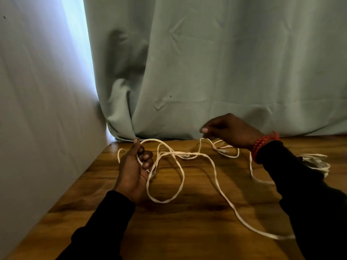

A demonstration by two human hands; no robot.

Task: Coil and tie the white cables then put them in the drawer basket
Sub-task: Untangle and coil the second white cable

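**Hands hold loose white cable**

Left hand (134, 166) grips the white cable (212, 166), which sprawls across the tabletop (187, 222) between both hands. Right hand (228, 131) pinches a strand; its fingertips are shadowed. Beyond the right sleeve (300, 184), a half-hidden bundle (317, 162).

Text on my cable (216, 171): none I can read.
Text on my table (187, 231): none, just wood grain.
Text on the curtain (225, 62) at the far side: none.
Text on the wall (37, 91) at my left: none.
Text on my wrist band (262, 145): none legible.
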